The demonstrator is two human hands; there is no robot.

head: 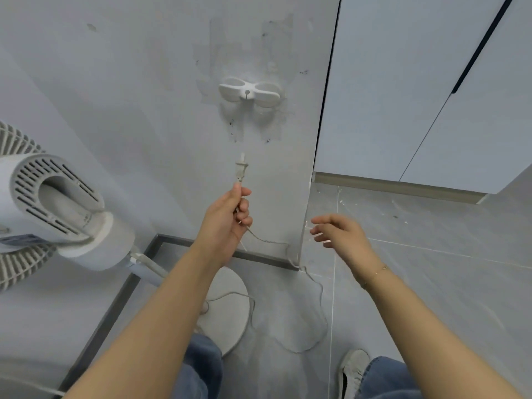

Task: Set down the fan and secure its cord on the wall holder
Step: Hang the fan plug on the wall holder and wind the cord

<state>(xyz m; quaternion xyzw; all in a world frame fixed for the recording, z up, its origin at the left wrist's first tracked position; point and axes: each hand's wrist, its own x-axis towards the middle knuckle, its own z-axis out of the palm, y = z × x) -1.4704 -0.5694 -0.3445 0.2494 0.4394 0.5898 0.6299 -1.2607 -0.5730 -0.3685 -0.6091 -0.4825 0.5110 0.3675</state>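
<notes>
My left hand (230, 217) clenched on cord (288, 249), plug (240, 169) below wall holder (250, 92); right hand (339, 231) released, empty.

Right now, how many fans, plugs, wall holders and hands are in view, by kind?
Fan: 1
Plug: 1, with its cord trailing to the floor
Wall holder: 1
Hands: 2, the left hand gripping the cord, the right hand open
Total: 5
</notes>
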